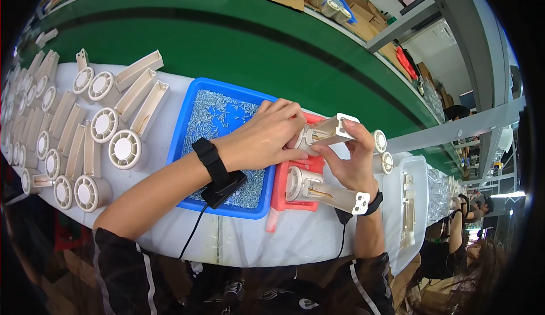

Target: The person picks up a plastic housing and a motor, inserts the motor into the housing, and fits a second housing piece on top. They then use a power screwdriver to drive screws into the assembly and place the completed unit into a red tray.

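The upper cream plastic housing (331, 132) sits at the red fixture (278, 187) on the white worktop (238, 244), just right of the blue tray (231, 88). The right hand (353, 159) has its fingers clamped on the housing's arm, thumb below and a fingertip near the end cap. The left hand (272, 125) covers much of its round end; its fingertips are partly hidden, so I cannot tell whether they grip or merely rest there. A lower cream housing (338, 196) lies in the fixture, its open channel showing a thin wire too small to follow. The left forearm and a black wrist box (224, 190) hide part of the tray and its loose screws (213, 110). Far left, the rows of housings (91, 193) blur into the dark rim — their count is unclear. A white emblem (308, 303) marks dark clothing at the lower edge — too small to make out.
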Tool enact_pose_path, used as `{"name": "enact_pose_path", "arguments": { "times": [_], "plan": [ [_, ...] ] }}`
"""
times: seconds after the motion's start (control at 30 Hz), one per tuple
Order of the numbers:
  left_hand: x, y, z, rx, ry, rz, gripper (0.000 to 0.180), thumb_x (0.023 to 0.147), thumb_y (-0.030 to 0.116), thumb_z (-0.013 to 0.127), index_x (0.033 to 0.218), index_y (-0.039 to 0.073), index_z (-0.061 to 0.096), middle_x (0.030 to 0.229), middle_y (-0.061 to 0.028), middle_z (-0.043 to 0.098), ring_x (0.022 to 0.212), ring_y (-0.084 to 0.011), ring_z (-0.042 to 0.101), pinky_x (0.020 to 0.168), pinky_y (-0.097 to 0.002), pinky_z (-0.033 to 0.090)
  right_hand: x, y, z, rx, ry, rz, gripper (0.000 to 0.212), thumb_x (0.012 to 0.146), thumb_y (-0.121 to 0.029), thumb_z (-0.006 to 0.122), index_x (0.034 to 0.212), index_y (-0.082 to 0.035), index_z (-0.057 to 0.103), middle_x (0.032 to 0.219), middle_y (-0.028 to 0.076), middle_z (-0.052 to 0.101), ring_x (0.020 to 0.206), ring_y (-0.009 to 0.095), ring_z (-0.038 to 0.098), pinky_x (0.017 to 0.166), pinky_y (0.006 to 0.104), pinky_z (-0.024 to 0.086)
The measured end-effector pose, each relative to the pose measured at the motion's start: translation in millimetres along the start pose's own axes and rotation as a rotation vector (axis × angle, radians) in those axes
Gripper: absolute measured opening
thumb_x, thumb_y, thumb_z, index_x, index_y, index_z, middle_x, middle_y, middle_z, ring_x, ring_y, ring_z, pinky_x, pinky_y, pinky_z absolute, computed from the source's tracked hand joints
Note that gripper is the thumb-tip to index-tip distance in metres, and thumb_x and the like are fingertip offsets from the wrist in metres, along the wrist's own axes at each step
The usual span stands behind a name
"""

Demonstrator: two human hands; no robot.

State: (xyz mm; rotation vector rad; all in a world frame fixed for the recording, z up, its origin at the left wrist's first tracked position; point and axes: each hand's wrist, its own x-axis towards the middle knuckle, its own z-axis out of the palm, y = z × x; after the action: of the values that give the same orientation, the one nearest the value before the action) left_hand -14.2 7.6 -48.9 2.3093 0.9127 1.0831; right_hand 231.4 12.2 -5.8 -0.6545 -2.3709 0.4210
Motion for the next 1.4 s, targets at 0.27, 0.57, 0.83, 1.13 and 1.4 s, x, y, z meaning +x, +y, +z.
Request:
{"name": "enact_pose_path", "arguments": {
  "times": [0.27,0.57,0.83,1.13,1.4],
  "plan": [
    [7.1,5.4,-6.1,-0.005,-0.089,-0.018,0.036,0.089,0.034,0.079,0.087,0.002,0.062,0.104,-0.0129,0.056,0.110,-0.0318,0.053,0.091,-0.0414,0.040,-13.8,15.4,22.4,0.211,0.175,0.050,0.097,0.078,0.012,0.084,0.153,-0.011,0.027,0.138,0.017,0.052,0.120,0.032,0.067,0.101,0.0443,0.059],
    [2.4,54.5,-70.4,0.182,-0.379,-0.183,0.033,0.083,0.024,0.083,0.093,-0.001,0.064,0.117,-0.0168,0.061,0.103,-0.0351,0.062,0.086,-0.0441,0.050,-123.5,-88.6,-59.9,0.389,0.198,0.763,0.052,0.097,-0.006,0.070,0.143,0.001,0.048,0.107,0.018,0.072,0.089,0.024,0.073,0.079,0.0353,0.060],
    [-22.9,63.0,-49.9,0.385,-0.430,-0.066,0.018,0.080,0.011,0.078,0.085,0.001,0.065,0.089,-0.0163,0.066,0.090,-0.0385,0.066,0.079,-0.0468,0.053,-300.8,-148.3,-41.5,0.691,0.660,1.500,0.025,0.107,-0.024,0.062,0.116,-0.001,0.065,0.083,0.006,0.070,0.063,0.011,0.063,0.053,0.0240,0.049],
    [-5.8,75.5,-73.6,0.359,-0.468,-0.215,0.011,0.079,0.003,0.077,0.090,0.002,0.077,0.088,-0.0153,0.069,0.087,-0.0357,0.068,0.076,-0.0444,0.054,-299.3,-133.0,4.9,0.970,1.535,0.729,0.025,0.108,-0.027,0.062,0.121,-0.006,0.059,0.104,-0.002,0.061,0.074,0.004,0.050,0.061,0.0220,0.041],
    [7.5,84.5,-86.9,0.165,-0.411,-0.251,0.010,0.079,-0.002,0.075,0.090,-0.004,0.075,0.091,-0.0165,0.068,0.085,-0.0367,0.067,0.074,-0.0426,0.053,-288.6,-166.1,-4.3,-0.400,1.293,0.745,0.048,0.103,-0.039,0.068,0.132,-0.002,0.056,0.126,0.010,0.059,0.111,0.018,0.059,0.097,0.0324,0.048]
  ]
}}
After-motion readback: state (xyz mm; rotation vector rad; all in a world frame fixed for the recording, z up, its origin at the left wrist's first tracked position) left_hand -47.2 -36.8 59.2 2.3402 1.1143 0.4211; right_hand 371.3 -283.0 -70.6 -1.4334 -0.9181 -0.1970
